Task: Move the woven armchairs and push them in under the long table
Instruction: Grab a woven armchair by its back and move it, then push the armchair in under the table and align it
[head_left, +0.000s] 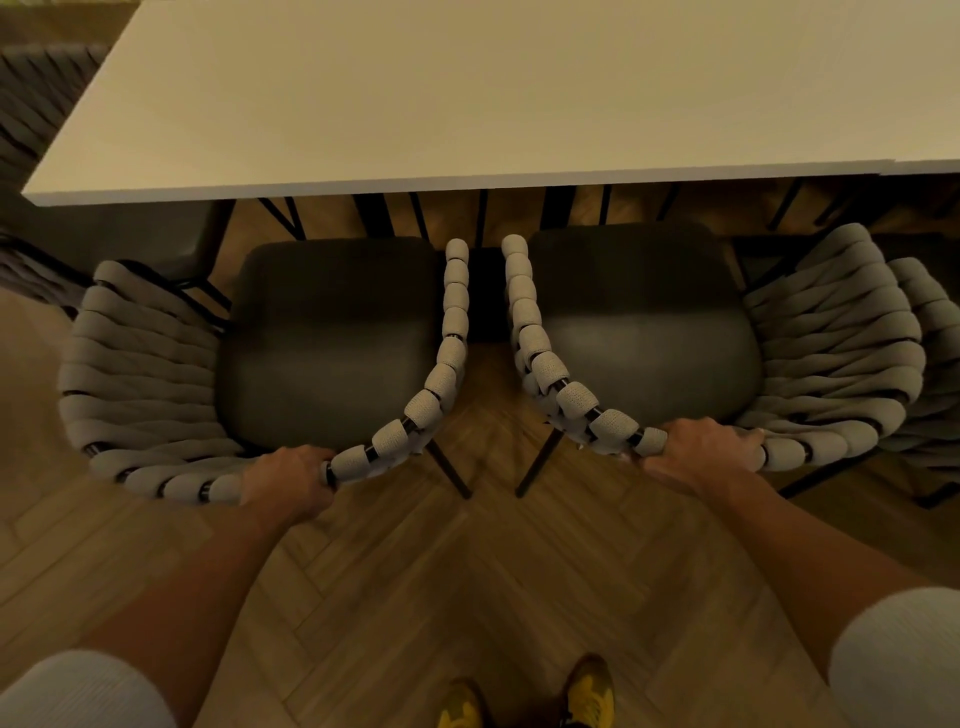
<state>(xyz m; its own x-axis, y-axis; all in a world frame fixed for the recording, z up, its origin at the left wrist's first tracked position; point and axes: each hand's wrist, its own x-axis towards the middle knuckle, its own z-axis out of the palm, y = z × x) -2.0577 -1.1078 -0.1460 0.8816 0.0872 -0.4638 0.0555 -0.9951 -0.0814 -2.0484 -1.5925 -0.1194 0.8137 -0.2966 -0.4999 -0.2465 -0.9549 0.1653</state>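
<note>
**A:** The left hand (291, 475) is curled over the back rail of the left armchair (140, 364), fingers wrapped round it between the woven loops. The right hand (701, 447) grips the rail of the right armchair (831, 353) the same way. Neither has any slack in it.

**B:** And the chairs themselves?

**A:** Side by side, facing the long table (467, 104). The front edges of the seats sit about at its near edge, and most of each cushion is out in the open. The inner armrests run close together at the front, with a narrow gap between them.

**B:** So how would you push?

**A:** Both at once, straight ahead and evenly, so that gap holds and the inner arms don't catch. I'd ease the weight off the back legs rather than scrape the wooden floor (467, 571). Whether the armrest tips clear the tabletop I cannot tell, so go slowly at the edge. Mind the dark legs under the table, and the third woven chair (930, 332) just beside the right one.

**B:** The arms?

**A:** Both forearms reach forward and down, splayed slightly outward, backs of the hands up. Pale sleeves (78, 691) show at the bottom corners.
</note>
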